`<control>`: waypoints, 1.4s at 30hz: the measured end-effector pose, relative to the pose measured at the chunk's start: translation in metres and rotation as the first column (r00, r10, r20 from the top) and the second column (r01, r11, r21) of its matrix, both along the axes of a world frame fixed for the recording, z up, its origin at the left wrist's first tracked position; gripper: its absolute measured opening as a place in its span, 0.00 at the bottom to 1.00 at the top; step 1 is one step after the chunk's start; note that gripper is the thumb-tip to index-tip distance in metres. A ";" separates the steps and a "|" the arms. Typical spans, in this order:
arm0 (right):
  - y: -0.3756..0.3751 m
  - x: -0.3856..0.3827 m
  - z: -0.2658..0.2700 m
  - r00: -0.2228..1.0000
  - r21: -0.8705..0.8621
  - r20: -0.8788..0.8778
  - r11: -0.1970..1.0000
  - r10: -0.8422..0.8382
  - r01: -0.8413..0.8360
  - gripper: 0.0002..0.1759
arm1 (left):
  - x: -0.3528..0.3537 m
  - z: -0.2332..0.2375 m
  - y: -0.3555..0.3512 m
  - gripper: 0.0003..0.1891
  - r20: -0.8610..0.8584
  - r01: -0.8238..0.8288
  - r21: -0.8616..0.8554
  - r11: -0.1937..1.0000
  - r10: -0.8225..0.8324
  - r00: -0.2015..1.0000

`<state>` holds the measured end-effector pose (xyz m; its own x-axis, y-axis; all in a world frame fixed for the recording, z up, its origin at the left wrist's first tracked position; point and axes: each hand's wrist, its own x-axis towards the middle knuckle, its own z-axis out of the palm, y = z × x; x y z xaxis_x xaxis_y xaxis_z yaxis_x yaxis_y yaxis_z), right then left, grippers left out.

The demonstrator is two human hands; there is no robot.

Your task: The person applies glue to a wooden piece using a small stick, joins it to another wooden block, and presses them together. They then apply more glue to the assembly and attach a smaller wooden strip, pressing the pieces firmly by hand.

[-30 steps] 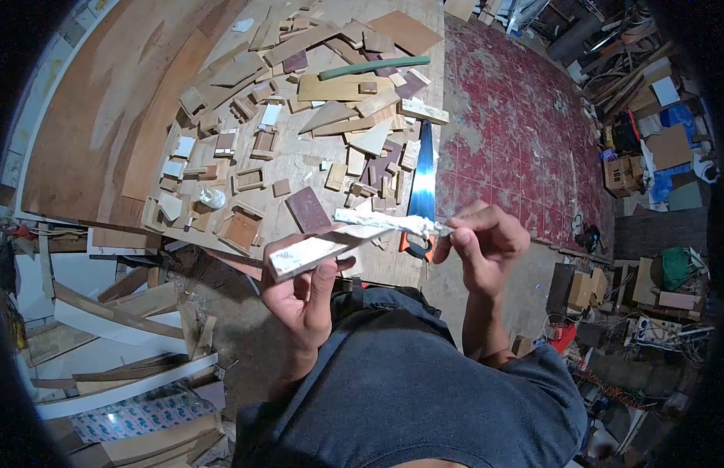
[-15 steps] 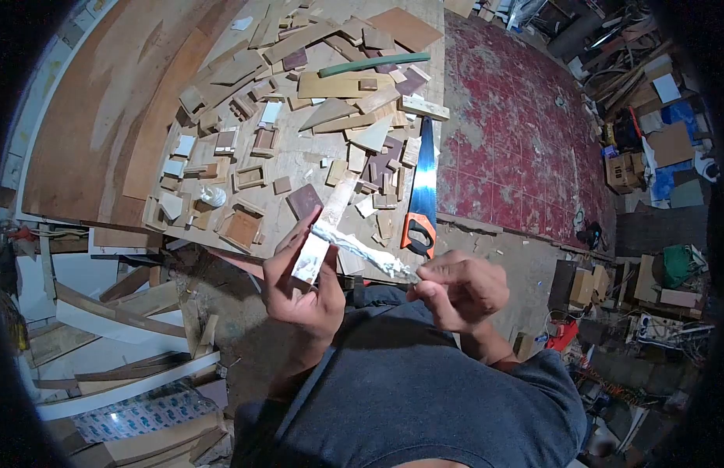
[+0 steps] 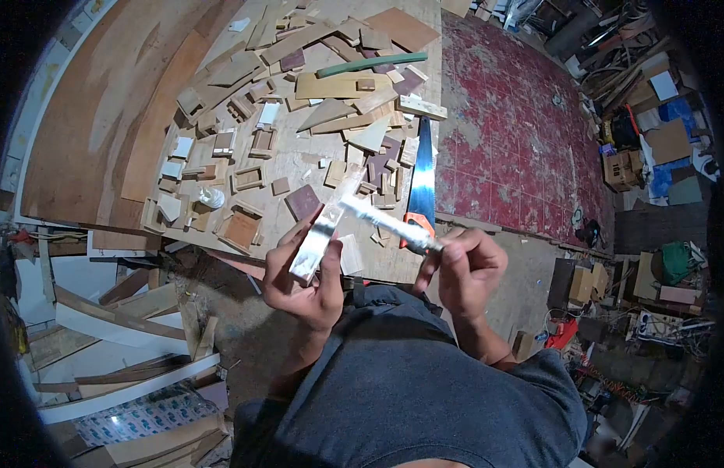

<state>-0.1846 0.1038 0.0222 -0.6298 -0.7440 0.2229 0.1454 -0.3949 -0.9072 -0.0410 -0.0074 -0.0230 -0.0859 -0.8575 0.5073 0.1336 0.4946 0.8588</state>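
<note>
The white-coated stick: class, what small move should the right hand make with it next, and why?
Probably a light wipe of the white-coated stick along the wooden strip. The right hand pinches the stick's near end, its far end lies at the strip, and the left hand steadies the strip, which shows white smears. Whether the two touch is unclear.

White coats a stick and patches a pale tan wood block; a shirt shows plain dark grey. Light brown colours the counter, green a strip, maroon a board piece. A saw pairs a blue-and-silver blade with an orange-and-black handle. Red flooring carries gridded lines and greyish scuffs; plastic wrap bears a repeating blue print.
</note>
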 end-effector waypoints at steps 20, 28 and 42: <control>-0.002 -0.031 0.009 0.626 -0.041 -0.776 0.996 -0.078 0.073 0.12 | 0.000 0.014 -0.005 0.13 -0.154 0.214 -0.051 0.975 -0.220 0.963; -0.003 -0.042 0.021 0.510 -0.054 -0.853 0.990 -0.114 0.131 0.14 | 0.007 0.016 -0.005 0.14 -0.232 0.367 0.047 0.929 -0.347 0.909; -0.001 -0.065 0.022 0.644 0.025 -0.765 0.999 -0.003 0.035 0.07 | 0.009 -0.001 -0.013 0.23 -0.473 0.523 0.199 0.829 -0.386 0.792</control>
